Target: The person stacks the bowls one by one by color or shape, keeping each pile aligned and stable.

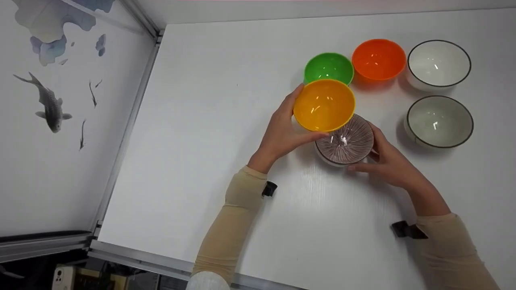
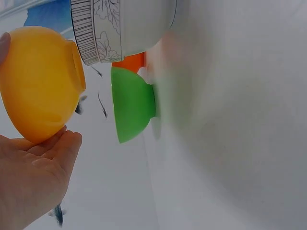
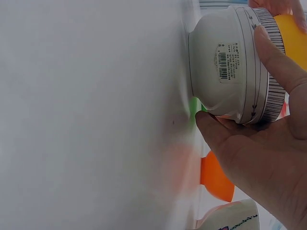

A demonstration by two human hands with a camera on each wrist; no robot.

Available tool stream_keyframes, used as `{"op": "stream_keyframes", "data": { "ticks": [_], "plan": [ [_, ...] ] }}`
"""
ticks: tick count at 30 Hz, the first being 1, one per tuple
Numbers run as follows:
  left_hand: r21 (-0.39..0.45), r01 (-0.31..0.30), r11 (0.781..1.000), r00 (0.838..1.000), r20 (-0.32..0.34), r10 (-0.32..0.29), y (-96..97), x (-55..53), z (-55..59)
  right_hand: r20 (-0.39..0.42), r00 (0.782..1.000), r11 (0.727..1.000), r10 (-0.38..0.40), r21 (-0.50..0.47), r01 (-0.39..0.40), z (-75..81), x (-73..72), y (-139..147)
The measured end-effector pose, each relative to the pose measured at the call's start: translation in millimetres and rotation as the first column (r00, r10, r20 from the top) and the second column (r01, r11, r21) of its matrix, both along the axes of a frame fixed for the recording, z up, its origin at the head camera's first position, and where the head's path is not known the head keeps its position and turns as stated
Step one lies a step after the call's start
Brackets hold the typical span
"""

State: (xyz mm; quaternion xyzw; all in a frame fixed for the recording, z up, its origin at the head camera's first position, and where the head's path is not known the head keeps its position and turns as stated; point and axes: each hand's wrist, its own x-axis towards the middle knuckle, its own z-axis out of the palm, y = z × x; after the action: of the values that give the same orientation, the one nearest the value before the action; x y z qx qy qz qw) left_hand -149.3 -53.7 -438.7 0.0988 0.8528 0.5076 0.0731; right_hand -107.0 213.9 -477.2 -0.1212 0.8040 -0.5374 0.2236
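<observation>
My left hand (image 1: 280,133) holds a yellow bowl (image 1: 324,105) by its sides, thumb at the near edge and fingers at the far left. The yellow bowl is raised clear of the table in the left wrist view and, seen from the head, overlaps a bowl with a brown-streaked inside (image 1: 350,143). That streaked bowl is gripped at its right side by my right hand (image 1: 393,167). From the right wrist, its pale outer wall (image 3: 211,62) shows a barcode label and a dark-striped band near the rim. Behind the yellow bowl is a green bowl (image 1: 328,66), partly hidden.
An orange bowl (image 1: 379,59) sits right of the green one. Farther right stand a white bowl (image 1: 439,63) with a dark rim and, nearer, a grey-green bowl (image 1: 440,121). A wall panel (image 1: 76,169) with fish pictures borders the white table (image 1: 181,161) on the left.
</observation>
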Motion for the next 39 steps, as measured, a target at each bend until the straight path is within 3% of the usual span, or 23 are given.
{"op": "stream_keyframes", "data": {
  "ticks": [15,30,39],
  "plan": [
    [0.017,0.018,1.000,1.000,0.009,-0.018,8.3,7.9,-6.7,0.000,1.000,1.000,0.008,0.005,-0.008,-1.4,-0.2,-0.2],
    [0.030,0.098,0.995,0.995,-0.014,-0.098,17.5,12.1,-13.7,-0.001,1.000,1.000,0.010,0.020,-0.010,-0.1,0.1,0.0],
    [0.016,0.121,0.993,0.993,-0.007,-0.121,20.8,14.7,-17.8,-0.012,1.000,0.999,0.014,-0.035,-0.014,-1.5,0.6,0.0]
  ]
}}
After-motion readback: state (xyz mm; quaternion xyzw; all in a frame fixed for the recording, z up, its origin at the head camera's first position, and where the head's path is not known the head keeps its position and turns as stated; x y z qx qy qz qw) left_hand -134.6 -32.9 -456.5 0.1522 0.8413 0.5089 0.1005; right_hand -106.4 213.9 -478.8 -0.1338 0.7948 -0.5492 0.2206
